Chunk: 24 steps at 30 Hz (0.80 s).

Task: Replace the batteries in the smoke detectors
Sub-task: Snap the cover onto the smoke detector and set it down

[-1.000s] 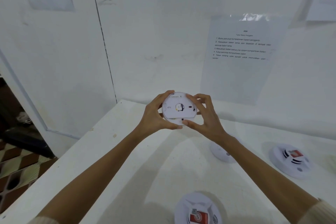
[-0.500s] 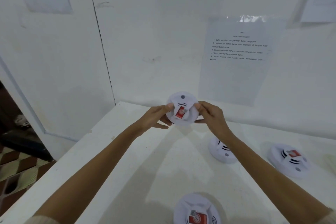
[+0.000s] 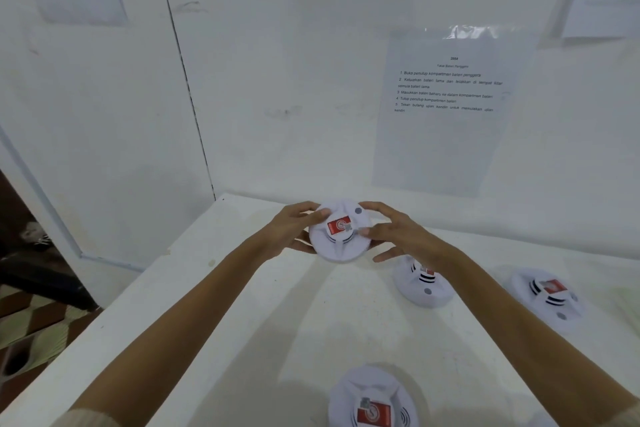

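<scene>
Over the far end of the tabletop (image 3: 263, 329), fingers (image 3: 302, 209) of the left hand (image 3: 289, 232) curl round the left rim of a smoke detector (image 3: 337, 246). The right hand (image 3: 403, 237) grips the opposite rim, fingers spread. Detector sits between both hands, face up, battery side hidden beneath. Contact with tabletop: cannot tell. A second detector (image 3: 420, 291) is partly covered by the right wrist.

One view only. The wide-angle head camera looks forward and down over the table (image 3: 242, 340) toward the wall (image 3: 294, 80) at 12 o'clock. Forearms enter at 5 and 7 o'clock. The left hand (image 3: 287, 230) and right hand (image 3: 401, 236) hold a detector (image 3: 341, 232) at frame centre, at arm's reach. Floor (image 3: 34, 322) shows at 8 o'clock.
</scene>
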Available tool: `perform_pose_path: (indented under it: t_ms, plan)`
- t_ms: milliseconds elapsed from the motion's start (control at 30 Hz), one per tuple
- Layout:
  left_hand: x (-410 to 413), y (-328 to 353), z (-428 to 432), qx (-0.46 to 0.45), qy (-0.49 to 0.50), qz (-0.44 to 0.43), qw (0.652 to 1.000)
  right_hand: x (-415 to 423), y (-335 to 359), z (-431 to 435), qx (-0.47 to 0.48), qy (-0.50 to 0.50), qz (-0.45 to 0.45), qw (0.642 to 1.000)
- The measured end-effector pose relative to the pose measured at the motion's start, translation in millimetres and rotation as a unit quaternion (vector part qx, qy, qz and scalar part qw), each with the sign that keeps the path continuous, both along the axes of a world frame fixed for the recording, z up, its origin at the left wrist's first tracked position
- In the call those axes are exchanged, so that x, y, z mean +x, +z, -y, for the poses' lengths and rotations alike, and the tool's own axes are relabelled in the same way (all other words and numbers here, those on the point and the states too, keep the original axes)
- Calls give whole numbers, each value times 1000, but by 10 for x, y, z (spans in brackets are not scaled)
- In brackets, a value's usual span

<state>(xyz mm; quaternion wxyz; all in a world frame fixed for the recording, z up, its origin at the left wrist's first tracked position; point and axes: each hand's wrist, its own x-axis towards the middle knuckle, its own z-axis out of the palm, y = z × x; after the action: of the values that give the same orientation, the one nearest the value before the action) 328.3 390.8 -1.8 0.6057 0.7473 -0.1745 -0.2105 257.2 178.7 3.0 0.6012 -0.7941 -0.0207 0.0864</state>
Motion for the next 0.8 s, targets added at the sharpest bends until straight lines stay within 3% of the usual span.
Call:
perform_pose_path:
  t_ms: [300,433,600,667,800]
  plan:
    - [47,97,157,102,5,94,990,-40,-14,-22,23,28,8,999]
    - [37,65,111,19,29,54,998,-50,-71,-20,110,-14,1,994]
    - [30,55,72,-93,-8,-32,995,-3,-225,-87,281,-79,16,956]
    - [20,31,97,-100,-14,-30,994,0,-247,-145,266,-69,25,961]
    - [-16,-24,139,-86,-6,24,996,-13,-217,-197,110,-74,49,990]
